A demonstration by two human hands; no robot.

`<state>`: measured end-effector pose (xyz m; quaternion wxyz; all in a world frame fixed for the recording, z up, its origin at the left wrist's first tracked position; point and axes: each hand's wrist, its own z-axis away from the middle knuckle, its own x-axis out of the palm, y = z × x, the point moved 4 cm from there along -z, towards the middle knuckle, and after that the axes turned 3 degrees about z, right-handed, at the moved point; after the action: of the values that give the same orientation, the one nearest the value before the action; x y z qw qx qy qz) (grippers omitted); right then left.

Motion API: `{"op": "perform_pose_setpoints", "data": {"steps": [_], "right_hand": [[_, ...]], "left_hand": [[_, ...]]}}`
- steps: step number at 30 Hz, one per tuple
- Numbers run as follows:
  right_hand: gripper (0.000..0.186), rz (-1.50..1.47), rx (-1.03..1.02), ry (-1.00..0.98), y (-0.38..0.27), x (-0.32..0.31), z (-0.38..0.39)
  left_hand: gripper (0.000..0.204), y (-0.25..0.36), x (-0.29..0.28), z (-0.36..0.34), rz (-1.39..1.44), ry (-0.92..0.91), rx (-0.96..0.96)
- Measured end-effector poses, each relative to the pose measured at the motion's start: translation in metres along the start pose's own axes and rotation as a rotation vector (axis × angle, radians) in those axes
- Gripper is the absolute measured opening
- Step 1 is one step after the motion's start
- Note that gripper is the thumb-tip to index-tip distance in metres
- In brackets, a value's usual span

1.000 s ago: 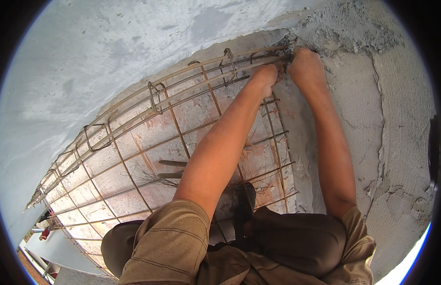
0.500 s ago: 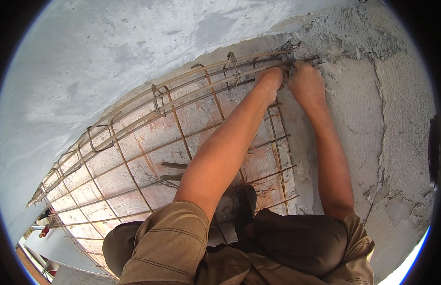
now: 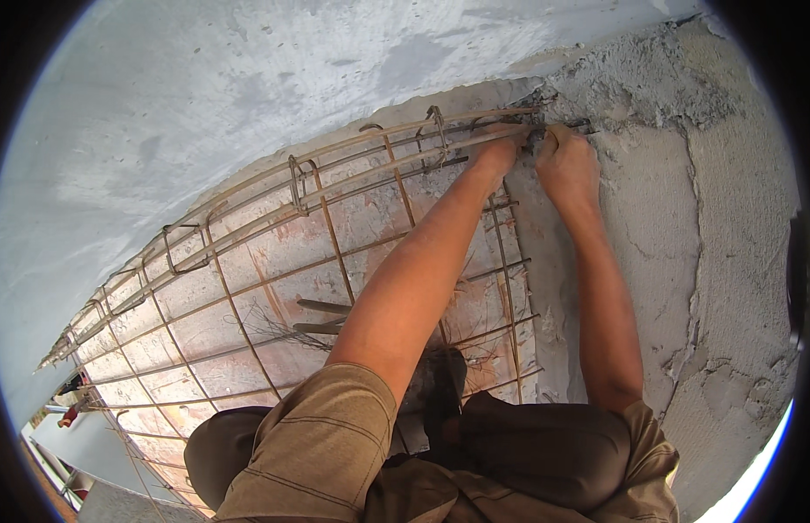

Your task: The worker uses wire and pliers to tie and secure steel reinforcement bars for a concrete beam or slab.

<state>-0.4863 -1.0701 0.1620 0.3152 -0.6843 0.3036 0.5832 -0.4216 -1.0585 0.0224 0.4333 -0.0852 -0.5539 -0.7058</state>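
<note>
My left hand (image 3: 499, 150) reaches in among the horizontal steel reinforcing bars (image 3: 370, 167) at the upper right of the mesh. Its fingers curl at the bars and are partly hidden by them. Close beside it, my right hand (image 3: 569, 161) is closed at the bar ends (image 3: 581, 125), thumb and fingers pressed together. Whatever lies between the fingers of either hand is too small or hidden to make out. Wire stirrups (image 3: 436, 131) hook round the long bars left of my hands.
A rusty bar mesh (image 3: 274, 277) covers a pale board below the bars. Thin loose wires (image 3: 287, 324) lie near two short stubs (image 3: 322, 306). A rough concrete wall (image 3: 649, 209) rises at the right; a smooth grey surface (image 3: 248, 87) curves along the upper left. My knees are close below.
My left hand has shifted slightly and turned, its fingers now deeper among the bars. My right hand stays near the bar ends, its grip slightly changed. The view has tilted a little.
</note>
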Motion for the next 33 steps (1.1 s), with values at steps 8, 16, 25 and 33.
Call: {"op": "perform_pose_setpoints", "data": {"steps": [8, 16, 25, 33], "right_hand": [[0.018, 0.144, -0.009, 0.074, 0.000, -0.015, 0.007], [0.016, 0.195, 0.000, 0.051, -0.007, -0.023, 0.002], [0.018, -0.008, -0.259, 0.374, -0.061, -0.116, 0.057], [0.023, -0.363, -0.128, 0.049, -0.027, -0.067, 0.098]], "left_hand": [[0.025, -0.005, 0.000, 0.034, -0.026, 0.127, 0.100], [0.035, 0.024, 0.039, 0.089, 0.187, -0.072, -0.187], [0.033, 0.121, 0.071, 0.102, 0.730, -0.421, 0.056], [0.022, 0.100, 0.031, 0.126, 0.507, -0.146, 0.054]]}}
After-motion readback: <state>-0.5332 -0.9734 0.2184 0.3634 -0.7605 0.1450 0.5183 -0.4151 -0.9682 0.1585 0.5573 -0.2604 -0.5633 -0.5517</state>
